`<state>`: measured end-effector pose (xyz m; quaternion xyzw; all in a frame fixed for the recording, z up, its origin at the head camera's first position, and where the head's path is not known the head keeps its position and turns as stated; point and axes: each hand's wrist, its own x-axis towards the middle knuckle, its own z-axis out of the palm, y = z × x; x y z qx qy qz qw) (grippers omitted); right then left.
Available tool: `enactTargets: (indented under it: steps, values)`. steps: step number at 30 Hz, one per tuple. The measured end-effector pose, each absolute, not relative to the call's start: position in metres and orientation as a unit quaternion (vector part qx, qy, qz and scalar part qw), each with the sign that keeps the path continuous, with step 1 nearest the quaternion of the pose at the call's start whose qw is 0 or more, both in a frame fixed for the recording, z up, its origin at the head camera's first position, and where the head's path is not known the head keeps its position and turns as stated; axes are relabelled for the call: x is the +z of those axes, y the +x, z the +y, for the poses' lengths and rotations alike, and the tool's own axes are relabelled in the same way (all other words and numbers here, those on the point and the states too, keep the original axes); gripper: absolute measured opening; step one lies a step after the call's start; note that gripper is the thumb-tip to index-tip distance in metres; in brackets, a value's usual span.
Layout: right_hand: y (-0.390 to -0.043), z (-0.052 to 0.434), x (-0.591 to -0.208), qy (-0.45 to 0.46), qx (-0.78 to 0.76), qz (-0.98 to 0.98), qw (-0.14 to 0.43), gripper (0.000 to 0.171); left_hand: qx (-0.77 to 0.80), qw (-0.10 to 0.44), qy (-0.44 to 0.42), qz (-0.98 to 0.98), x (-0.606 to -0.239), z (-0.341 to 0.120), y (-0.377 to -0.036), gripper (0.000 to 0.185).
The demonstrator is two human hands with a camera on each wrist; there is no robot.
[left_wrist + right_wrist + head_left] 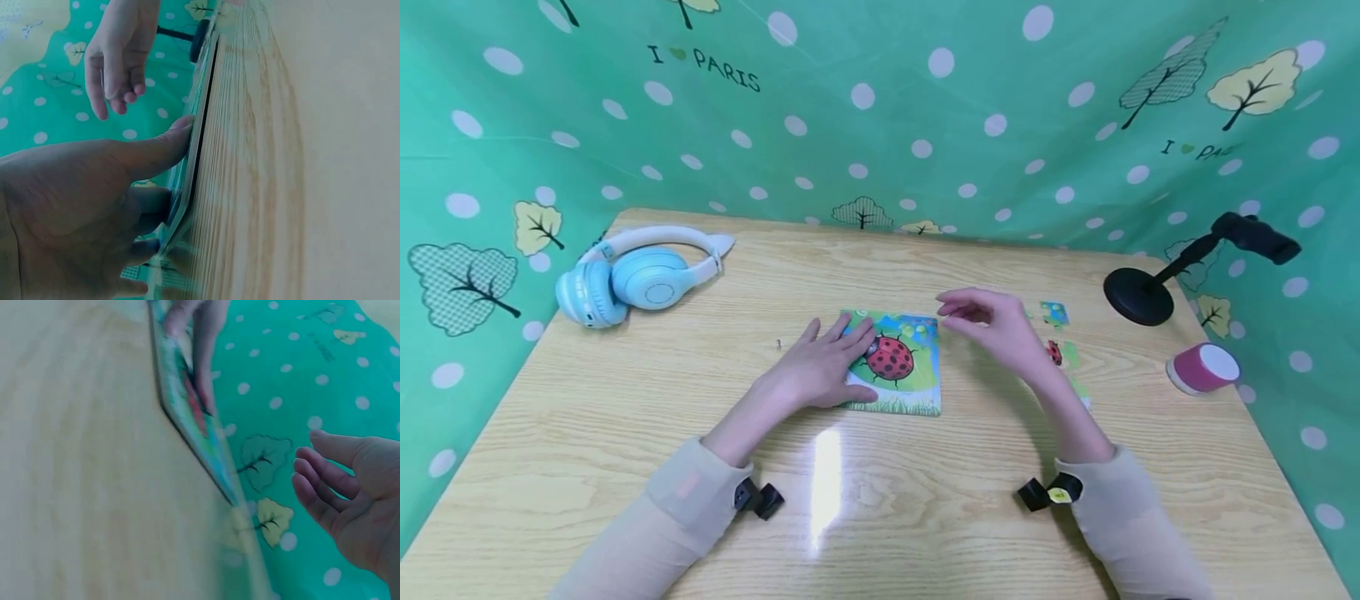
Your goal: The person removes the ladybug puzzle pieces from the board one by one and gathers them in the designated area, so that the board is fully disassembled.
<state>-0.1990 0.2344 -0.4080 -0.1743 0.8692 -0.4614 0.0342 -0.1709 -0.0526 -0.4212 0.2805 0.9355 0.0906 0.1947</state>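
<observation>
A ladybug jigsaw puzzle (892, 360) in a flat square board lies on the table. My left hand (823, 367) rests on its left side with the fingers spread, covering part of the picture. In the left wrist view the thumb of the left hand (81, 194) touches the board's edge. My right hand (988, 325) hovers past the board's upper right corner, its fingers loosely bent and holding nothing. The right wrist view shows a gap between thumb and fingers of the right hand (356, 494). Loose puzzle pieces (1055, 313) lie to the right, partly hidden by the right forearm.
Blue and white headphones (651, 275) sit at the back left of the wooden table (880, 517). At the right stand a black stand (1138, 297) with a round base and a pink cup-like object (1202, 369). Behind the table hangs a green dotted cloth (887, 125).
</observation>
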Motion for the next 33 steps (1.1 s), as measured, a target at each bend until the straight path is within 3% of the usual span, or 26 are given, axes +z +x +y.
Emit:
enactTargets:
  steps: [11, 19, 33]
  values:
    - [-0.192, 0.217, -0.423, -0.194, -0.468, 0.858, 0.088, 0.034, 0.087, 0.197, 0.281, 0.935, -0.422, -0.053, -0.173, 0.096]
    - [-0.186, 0.206, -0.433, -0.25, -0.429, 0.848, 0.184, 0.046, 0.092, 0.203, 0.277, 0.934, -0.423, -0.053, -0.173, 0.096]
    - [-0.183, 0.204, -0.434, -0.293, -0.401, 0.842, 0.21, 0.066, 0.125, 0.234, 0.3, 0.916, -0.422, -0.063, -0.181, 0.101]
